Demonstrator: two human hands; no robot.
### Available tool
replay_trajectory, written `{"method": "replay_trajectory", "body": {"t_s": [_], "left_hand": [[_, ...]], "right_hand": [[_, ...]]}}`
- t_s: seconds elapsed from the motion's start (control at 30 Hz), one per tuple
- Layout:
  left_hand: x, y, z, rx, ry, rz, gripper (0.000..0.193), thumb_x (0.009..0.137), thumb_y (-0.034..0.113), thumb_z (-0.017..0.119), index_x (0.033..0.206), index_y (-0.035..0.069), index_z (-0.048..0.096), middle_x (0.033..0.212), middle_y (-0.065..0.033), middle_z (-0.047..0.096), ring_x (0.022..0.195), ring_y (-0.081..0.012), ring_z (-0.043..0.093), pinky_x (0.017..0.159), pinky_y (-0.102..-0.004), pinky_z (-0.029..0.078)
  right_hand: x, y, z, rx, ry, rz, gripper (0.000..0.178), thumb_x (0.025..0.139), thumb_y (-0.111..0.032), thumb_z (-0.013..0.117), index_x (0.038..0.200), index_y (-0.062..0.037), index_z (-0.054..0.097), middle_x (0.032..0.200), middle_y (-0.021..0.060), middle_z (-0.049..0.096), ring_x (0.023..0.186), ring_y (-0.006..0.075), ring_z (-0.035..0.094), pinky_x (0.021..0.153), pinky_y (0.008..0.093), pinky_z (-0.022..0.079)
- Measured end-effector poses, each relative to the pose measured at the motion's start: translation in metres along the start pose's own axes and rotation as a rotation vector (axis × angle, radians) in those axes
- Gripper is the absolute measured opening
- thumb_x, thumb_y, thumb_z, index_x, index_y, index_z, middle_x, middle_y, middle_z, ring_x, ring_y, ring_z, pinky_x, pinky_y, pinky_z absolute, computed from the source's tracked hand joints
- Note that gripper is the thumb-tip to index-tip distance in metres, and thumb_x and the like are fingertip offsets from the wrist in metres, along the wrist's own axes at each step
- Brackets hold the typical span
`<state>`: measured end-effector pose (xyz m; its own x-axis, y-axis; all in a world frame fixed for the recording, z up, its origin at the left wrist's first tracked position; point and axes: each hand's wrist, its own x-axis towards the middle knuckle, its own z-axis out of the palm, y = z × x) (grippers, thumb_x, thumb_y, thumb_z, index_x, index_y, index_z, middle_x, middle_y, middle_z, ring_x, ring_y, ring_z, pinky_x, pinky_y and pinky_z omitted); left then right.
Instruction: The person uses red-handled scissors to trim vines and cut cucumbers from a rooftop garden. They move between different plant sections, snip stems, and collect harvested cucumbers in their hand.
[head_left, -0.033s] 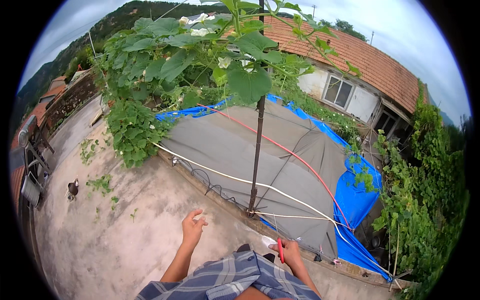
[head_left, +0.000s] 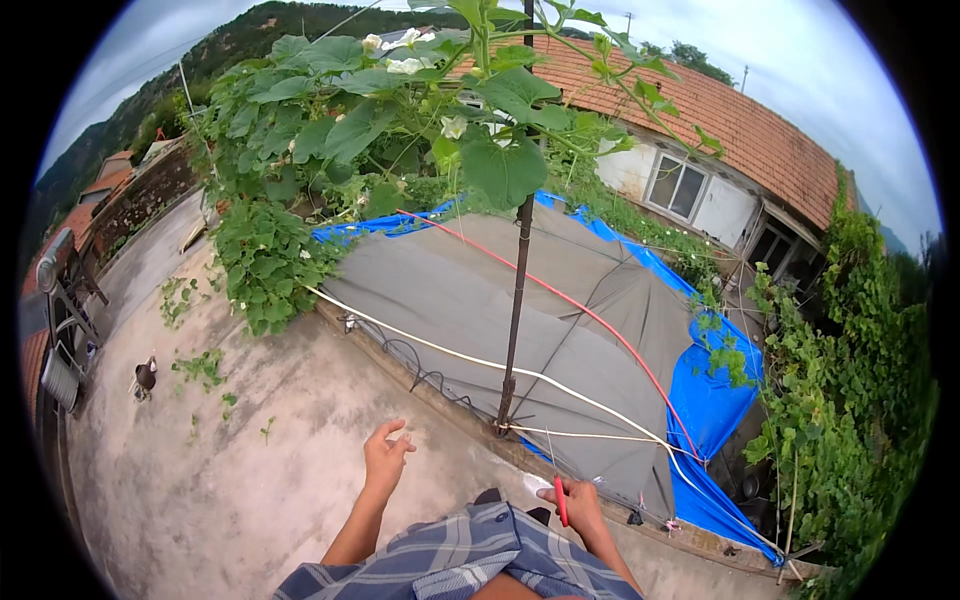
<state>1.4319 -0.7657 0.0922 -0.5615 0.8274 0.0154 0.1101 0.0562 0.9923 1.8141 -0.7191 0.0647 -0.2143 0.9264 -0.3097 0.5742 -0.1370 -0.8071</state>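
Note:
My left hand (head_left: 384,460) is held above the concrete with fingers loosely bent and apart, holding nothing. In my right hand (head_left: 583,505), low and to the right, is a red-handled tool (head_left: 561,502) with a thin metal blade pointing up and away. I cannot make out its exact kind. Ahead of both hands stands a dark upright pole (head_left: 516,310), touched by neither. Broad green leaves (head_left: 503,172) and white flowers of a climbing vine hang around its upper part. Part of a white thing (head_left: 537,487) shows beside my right hand.
A low concrete edge (head_left: 400,372) borders a grey tarp (head_left: 470,290) with blue sheeting (head_left: 705,390). A white hose (head_left: 450,352) and a red hose (head_left: 600,318) cross it. Dense vines (head_left: 265,250) grow at left. Metal furniture (head_left: 65,340) stands far left; a tiled-roof house (head_left: 690,100) lies beyond.
The vine leaves, flowers and upper pole appear very slightly further right. Both hands and the red-handled tool stay where they were.

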Motion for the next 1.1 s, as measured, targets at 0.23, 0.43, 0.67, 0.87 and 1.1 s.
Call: {"method": "replay_trajectory", "body": {"t_s": [0.23, 0.43, 0.67, 0.87, 1.1], "left_hand": [[0.005, 0.001, -0.026, -0.034, -0.01, -0.016, 0.034, 0.093, 0.007, 0.065, 0.125, -0.004, 0.064, 0.093, -0.0111, 0.074, 0.072, -0.0126, 0.072, 0.05, -0.0244, 0.047], [0.01, -0.014, -0.038, -0.051, -0.026, -0.054, 0.031, 0.091, 0.007, 0.066, 0.12, -0.003, 0.067, 0.087, -0.011, 0.074, 0.067, -0.0126, 0.07, 0.05, -0.0247, 0.048], [0.013, -0.033, -0.05, -0.111, -0.066, -0.047, 0.026, 0.091, 0.005, 0.066, 0.115, -0.004, 0.069, 0.091, -0.0118, 0.074, 0.07, -0.0154, 0.072, 0.053, -0.0276, 0.05], [0.016, -0.048, -0.065, -0.142, -0.048, -0.042, 0.024, 0.091, 0.004, 0.065, 0.113, -0.006, 0.069, 0.096, -0.0132, 0.074, 0.073, -0.0172, 0.073, 0.059, -0.0284, 0.052], [0.017, -0.07, -0.094, -0.12, -0.069, -0.101, 0.023, 0.09, 0.004, 0.066, 0.111, -0.007, 0.069, 0.096, -0.0141, 0.074, 0.072, -0.0193, 0.074, 0.063, -0.0294, 0.055]], "right_hand": [[-0.006, -0.054, 0.015, 0.017, -0.037, -0.003, 0.045, 0.08, -0.04, 0.086, 0.089, 0.0031, 0.076, 0.062, 0.0019, 0.057, 0.063, 0.0097, 0.051, 0.058, 0.0307, 0.045], [-0.012, -0.066, 0.02, -0.04, -0.009, -0.018, 0.042, 0.081, -0.035, 0.085, 0.09, 0.0047, 0.075, 0.065, 0.0016, 0.06, 0.064, 0.009, 0.052, 0.059, 0.0295, 0.045], [-0.02, -0.086, 0.025, 0.074, 0.048, 0.046, 0.033, 0.081, -0.029, 0.087, 0.083, -0.0004, 0.072, 0.058, -0.0008, 0.054, 0.049, 0.0069, 0.047, 0.046, 0.0258, 0.035], [-0.014, -0.088, 0.022, 0.004, 0.076, 0.024, 0.045, 0.08, -0.04, 0.084, 0.089, 0.0035, 0.075, 0.061, 0.0073, 0.063, 0.059, 0.0099, 0.055, 0.056, 0.03, 0.046], [-0.025, -0.144, 0.025, 0.006, 0.157, -0.072, 0.042, 0.08, -0.037, 0.085, 0.077, 0.0011, 0.069, 0.057, 0.0017, 0.054, 0.058, 0.0087, 0.047, 0.053, 0.0302, 0.041]]}}
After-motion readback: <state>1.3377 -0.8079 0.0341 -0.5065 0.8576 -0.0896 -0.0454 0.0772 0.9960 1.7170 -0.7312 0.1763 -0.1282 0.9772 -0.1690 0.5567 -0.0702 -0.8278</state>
